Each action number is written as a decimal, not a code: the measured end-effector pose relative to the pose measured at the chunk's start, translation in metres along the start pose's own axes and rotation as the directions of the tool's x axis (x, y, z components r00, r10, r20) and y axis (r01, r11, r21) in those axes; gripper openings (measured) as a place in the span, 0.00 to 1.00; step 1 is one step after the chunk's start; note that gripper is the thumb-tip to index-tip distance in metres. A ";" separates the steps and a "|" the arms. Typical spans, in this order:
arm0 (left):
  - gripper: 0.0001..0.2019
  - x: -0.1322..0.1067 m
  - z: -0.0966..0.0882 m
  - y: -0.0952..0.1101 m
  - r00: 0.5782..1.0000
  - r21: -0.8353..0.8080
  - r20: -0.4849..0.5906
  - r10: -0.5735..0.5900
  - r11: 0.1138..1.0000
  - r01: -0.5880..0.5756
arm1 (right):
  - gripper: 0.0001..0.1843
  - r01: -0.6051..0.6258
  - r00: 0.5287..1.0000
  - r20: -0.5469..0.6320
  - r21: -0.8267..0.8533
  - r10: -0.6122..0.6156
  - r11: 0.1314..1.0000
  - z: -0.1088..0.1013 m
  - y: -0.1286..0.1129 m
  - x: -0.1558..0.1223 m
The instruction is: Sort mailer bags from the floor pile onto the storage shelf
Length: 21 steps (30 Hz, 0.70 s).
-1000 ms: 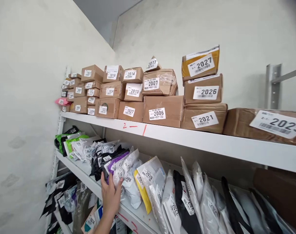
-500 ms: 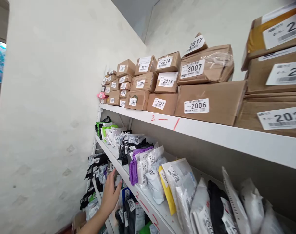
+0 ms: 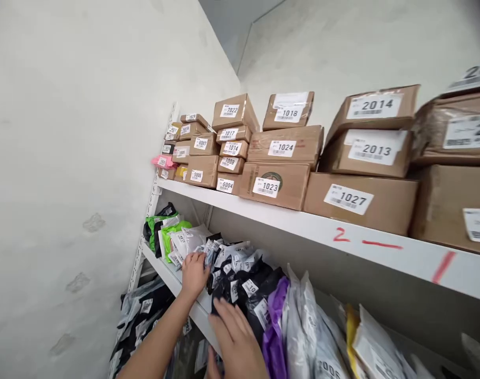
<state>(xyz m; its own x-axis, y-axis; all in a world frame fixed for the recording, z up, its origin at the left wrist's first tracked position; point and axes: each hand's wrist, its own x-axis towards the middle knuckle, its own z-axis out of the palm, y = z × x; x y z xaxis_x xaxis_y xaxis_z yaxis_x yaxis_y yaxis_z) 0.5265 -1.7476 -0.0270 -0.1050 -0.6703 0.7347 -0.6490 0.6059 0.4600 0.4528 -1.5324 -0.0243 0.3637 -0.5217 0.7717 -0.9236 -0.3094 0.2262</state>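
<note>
My left hand (image 3: pixel 195 273) reaches to the middle shelf, fingers slightly bent, against the white and grey mailing bags (image 3: pixel 189 238); whether it touches them firmly I cannot tell. Lower and closer to me, my right hand (image 3: pixel 237 339) has its fingers stretched out, in front of black mailing bags (image 3: pixel 242 281) with white number labels. Just right of it stands a purple mailing bag (image 3: pixel 276 326). Left of my left hand are bright green and black bags (image 3: pixel 172 231). Neither hand visibly holds anything.
Above, a white shelf edge (image 3: pixel 279 216) with red markings carries stacked, labelled cardboard boxes (image 3: pixel 281 181). More bags (image 3: pixel 145 310) lie on a lower shelf. A pale wall (image 3: pixel 66 158) stands at the left. White and yellow bags (image 3: pixel 366 342) fill the shelf to the right.
The view has moved closer to the far left end of the shelves. My left hand has risen from the shelf edge to the bags. My right hand has come into view.
</note>
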 end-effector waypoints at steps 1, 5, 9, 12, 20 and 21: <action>0.15 0.004 0.001 -0.004 1.000 0.019 0.019 0.012 1.000 -0.013 | 0.22 -0.161 0.979 0.123 -0.016 0.162 0.987 0.023 0.000 0.026; 0.10 0.005 0.002 -0.015 0.994 0.080 0.086 0.073 0.994 -0.080 | 0.24 -0.457 0.743 0.445 -0.208 0.500 0.865 0.083 0.012 0.100; 0.12 0.000 0.005 -0.015 0.973 0.070 0.164 0.163 0.982 -0.176 | 0.23 -0.363 0.685 0.506 -0.386 0.524 0.848 0.104 0.033 0.112; 0.13 -0.002 0.008 -0.008 0.977 0.070 0.174 0.123 0.988 -0.137 | 0.22 -0.327 0.695 0.508 -0.406 0.508 0.853 0.110 0.043 0.102; 0.12 -0.007 0.008 -0.006 0.964 -0.030 0.248 0.097 0.995 -0.093 | 0.20 -0.413 0.662 0.437 -0.465 0.609 0.783 0.119 0.061 0.118; 0.11 -0.010 0.008 -0.011 0.957 -0.072 0.257 0.134 0.990 -0.119 | 0.19 -0.418 0.661 0.429 -0.471 0.616 0.777 0.121 0.063 0.119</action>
<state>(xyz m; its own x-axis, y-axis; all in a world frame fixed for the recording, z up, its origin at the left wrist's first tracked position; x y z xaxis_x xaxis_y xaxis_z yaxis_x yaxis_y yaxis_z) 0.5288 -1.7511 -0.0437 -0.3806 -0.6706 0.6368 -0.5760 0.7106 0.4041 0.4526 -1.7100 0.0099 -0.2767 -0.8762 0.3947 -0.9264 0.3524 0.1329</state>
